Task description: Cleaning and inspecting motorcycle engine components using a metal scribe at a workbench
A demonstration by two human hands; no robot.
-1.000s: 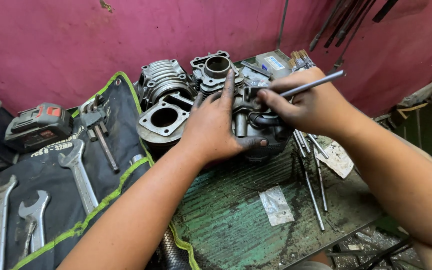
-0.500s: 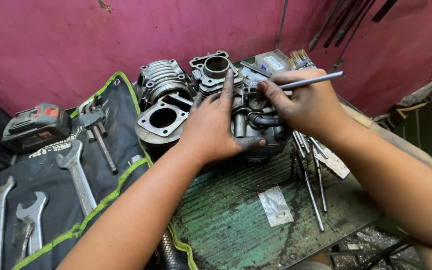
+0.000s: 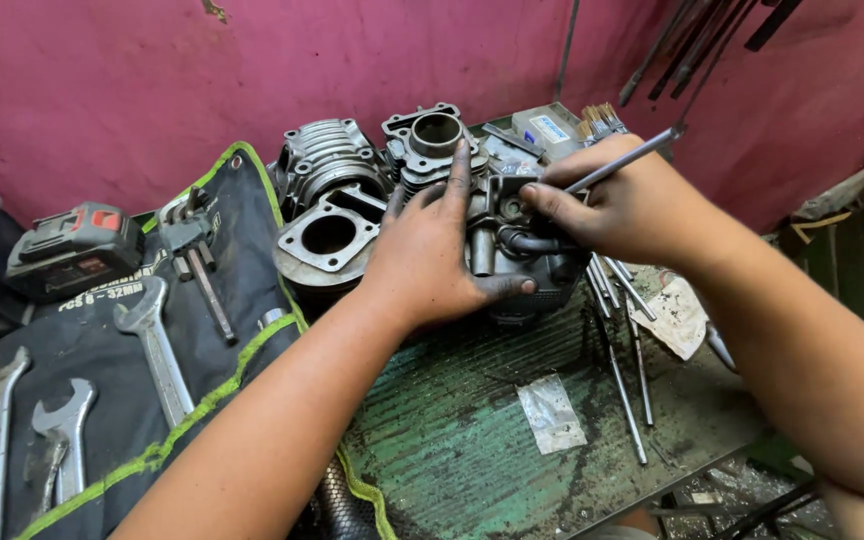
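Left hand (image 3: 432, 255) lies flat, fingers spread, pressing the engine cylinder head (image 3: 522, 255) at bench centre; right hand (image 3: 617, 205) grips a thin metal rod (image 3: 620, 162) over it. Risk: the head's oily surface may let the rod slip.

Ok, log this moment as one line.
left hand: flat on engine part | right hand: gripping thin metal rod, tip at engine part | nearby: loose rods, spanners on tool roll

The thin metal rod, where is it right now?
The thin metal rod is right of centre, pinched in the right hand, slanting over the engine part under the left hand.
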